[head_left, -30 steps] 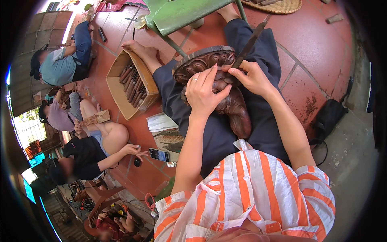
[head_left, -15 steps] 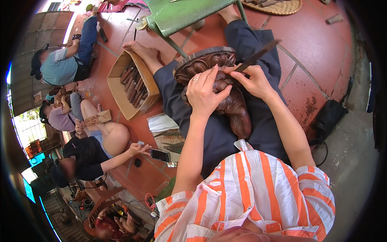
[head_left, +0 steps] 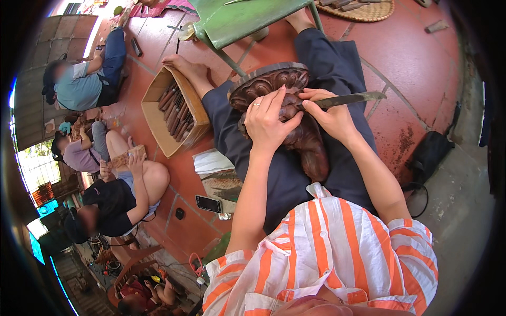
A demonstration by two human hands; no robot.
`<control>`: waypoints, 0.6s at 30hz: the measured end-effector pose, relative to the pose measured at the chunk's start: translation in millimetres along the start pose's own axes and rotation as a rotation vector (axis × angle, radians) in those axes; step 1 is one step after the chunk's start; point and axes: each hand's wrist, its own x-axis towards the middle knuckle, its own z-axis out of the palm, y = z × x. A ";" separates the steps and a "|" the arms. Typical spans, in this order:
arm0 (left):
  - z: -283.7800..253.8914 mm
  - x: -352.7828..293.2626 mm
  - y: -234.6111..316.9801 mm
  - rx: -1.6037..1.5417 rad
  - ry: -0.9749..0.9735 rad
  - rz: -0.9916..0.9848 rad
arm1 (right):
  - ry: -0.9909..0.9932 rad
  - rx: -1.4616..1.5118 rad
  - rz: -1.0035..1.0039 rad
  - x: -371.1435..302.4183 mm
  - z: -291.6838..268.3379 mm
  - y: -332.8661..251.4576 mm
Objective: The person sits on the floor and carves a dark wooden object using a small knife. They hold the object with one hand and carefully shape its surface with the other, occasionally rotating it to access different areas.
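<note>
A dark brown wood carving (head_left: 312, 152) lies across my lap, its round base with carved lobes at the far end against the green stool. My left hand (head_left: 265, 120) lies over its middle, fingers and thumb gripping the wood. My right hand (head_left: 333, 117) pinches a long, dark knife (head_left: 356, 99) at the carving's right side. The knife's blade points right, nearly level, and its inner end meets the wood close to my left thumb. My fingers hide part of the carving between the hands.
A green stool (head_left: 247, 21) stands just beyond the carving. On the left is a cardboard box (head_left: 150, 124) of wooden-handled tools. A phone (head_left: 208, 204) lies by my left forearm. Several people sit at the left; a black bag (head_left: 429, 152) is at right.
The knife has swung from slanting up and right to nearly level, as my right hand turned. My left hand stays put. The nearby person's hand has drawn back from the phone to a light wooden piece.
</note>
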 end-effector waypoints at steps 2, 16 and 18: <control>0.8 -2.9 -2.7 0.007 -0.003 0.003 | -0.037 -0.016 0.008 1.0 -1.3 -4.6; 3.5 -3.3 -4.2 0.013 -0.002 0.008 | 0.001 0.130 0.116 6.8 -3.9 4.5; 1.8 -2.5 -3.2 0.016 -0.003 0.007 | -0.020 0.147 0.225 8.8 -7.2 2.7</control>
